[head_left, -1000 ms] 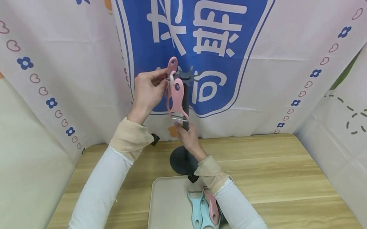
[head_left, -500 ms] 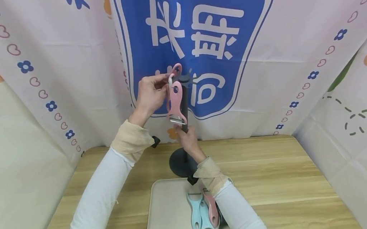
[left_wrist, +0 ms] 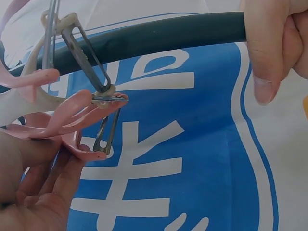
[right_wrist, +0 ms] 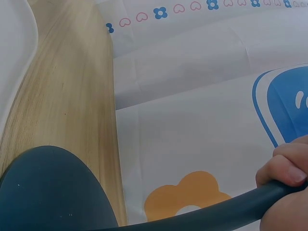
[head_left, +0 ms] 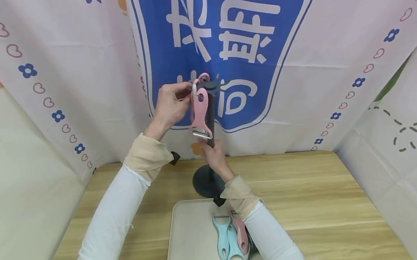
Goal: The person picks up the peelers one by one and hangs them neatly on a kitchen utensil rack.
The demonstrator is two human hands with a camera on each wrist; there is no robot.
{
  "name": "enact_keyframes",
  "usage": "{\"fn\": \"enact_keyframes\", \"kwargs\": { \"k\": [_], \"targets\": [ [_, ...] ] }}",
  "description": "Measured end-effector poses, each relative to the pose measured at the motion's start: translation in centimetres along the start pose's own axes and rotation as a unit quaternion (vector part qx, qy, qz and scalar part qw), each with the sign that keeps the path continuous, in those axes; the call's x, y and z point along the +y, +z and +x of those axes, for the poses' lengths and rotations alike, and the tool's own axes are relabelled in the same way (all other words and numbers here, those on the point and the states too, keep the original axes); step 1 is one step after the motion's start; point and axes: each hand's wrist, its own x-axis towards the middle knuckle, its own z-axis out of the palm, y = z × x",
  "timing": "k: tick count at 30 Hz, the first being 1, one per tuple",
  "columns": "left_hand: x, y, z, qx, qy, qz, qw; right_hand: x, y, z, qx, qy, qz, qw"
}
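A dark stand with a pole (left_wrist: 168, 36), a round base (head_left: 203, 182) and a ring of hooks (head_left: 212, 84) rises behind the tray. My left hand (head_left: 170, 106) pinches a pink peeler (left_wrist: 82, 153), its holed handle end up beside the hooks. Another pink peeler (head_left: 200, 112) hangs blade down from the front of the stand. Between them is a white peeler (left_wrist: 14, 107), mostly covered in the head view. Lower down, my right hand (head_left: 216, 158) grips the pole; in the right wrist view its fingers (right_wrist: 284, 168) curl round it.
Near the front of the wooden table (head_left: 310, 203), a pale tray (head_left: 187, 237) holds two light blue peelers (head_left: 222, 239), a pink peeler (head_left: 241, 235) and a black peeler (head_left: 253, 253) partly under the right sleeve. A printed cloth (head_left: 111, 113) hangs behind the stand.
My left hand has shifted slightly right, and the pink peeler's holed end has moved right and down, closer against the hooks. The right hand keeps its grip on the pole.
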Motion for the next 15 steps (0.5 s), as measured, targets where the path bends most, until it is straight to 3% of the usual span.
{"fn": "enact_keyframes", "kwargs": {
  "k": [15],
  "targets": [
    [-0.88, 0.32, -0.18, -0.013, -0.016, -0.009, 0.9997, -0.01, -0.06, 0.03, 0.000, -0.014, 0.003, 0.9999]
  ]
}}
